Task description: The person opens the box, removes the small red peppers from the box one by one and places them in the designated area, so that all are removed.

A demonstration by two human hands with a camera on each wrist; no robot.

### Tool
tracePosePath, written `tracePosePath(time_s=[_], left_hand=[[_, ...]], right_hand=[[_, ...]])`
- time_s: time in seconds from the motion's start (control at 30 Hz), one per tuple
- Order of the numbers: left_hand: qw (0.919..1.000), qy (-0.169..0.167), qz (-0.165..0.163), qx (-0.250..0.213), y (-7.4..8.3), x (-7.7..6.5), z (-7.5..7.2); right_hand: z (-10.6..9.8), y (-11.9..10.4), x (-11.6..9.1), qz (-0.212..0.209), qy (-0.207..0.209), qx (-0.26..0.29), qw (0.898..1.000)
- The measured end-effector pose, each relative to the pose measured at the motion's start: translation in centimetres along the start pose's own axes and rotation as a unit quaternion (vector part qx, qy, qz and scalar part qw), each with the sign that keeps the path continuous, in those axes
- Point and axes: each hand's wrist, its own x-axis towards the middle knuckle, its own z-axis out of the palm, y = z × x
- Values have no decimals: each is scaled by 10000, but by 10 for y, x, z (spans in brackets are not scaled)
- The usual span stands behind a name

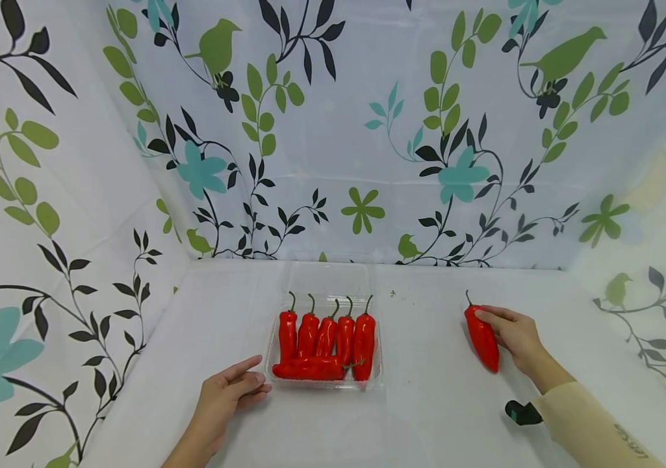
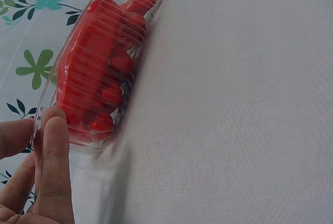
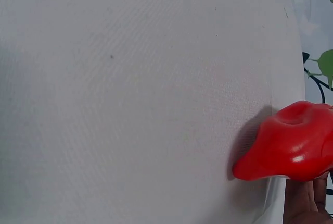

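Note:
A clear plastic box (image 1: 323,385) on the table contains red peppers (image 1: 326,338). Several stand side by side with green stems pointing away, and one lies across them at the front. My left hand (image 1: 232,395) is at the box's front left corner, its fairly straight fingers right at the rim. In the left wrist view, fingertips (image 2: 54,122) overlap the edge of the box. Off to the right, my right hand (image 1: 514,335) grips another red pepper (image 1: 483,338), stem end away. The right wrist view shows this pepper's tapered tip close over the cloth.
The transparent lid (image 1: 329,276) stands open behind the peppers. White cloth (image 1: 426,403) covers the table, and a leaf-and-bird patterned curtain (image 1: 333,162) hangs at the back and sides. A dark object (image 1: 523,413) juts from the right sleeve.

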Motion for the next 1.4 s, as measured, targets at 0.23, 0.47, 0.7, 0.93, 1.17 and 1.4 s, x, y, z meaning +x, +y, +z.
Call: tracePosePath(time_s=[0.23, 0.47, 0.7, 0.93, 1.17, 1.4], left_hand=[[10000, -18, 26, -29, 0, 0, -1], [10000, -2, -5, 7, -1, 0, -1], [10000, 15, -22, -1, -2, 0, -1], [10000, -14, 1, -18, -1, 0, 0], [10000, -18, 14, -2, 0, -1, 0], [10000, -17, 10, -12, -3, 1, -1]], right_hand=[[-2, -1, 0, 55, 106, -139, 9998], [-5, 0, -1, 58, 267, -482, 9985], [-9, 9, 3, 127, 506, -935, 9943], [-15, 17, 6, 206, 705, -1147, 9907], [-17, 21, 8, 62, 768, -1231, 9894], [-17, 22, 7, -22, 799, -1375, 9873]])
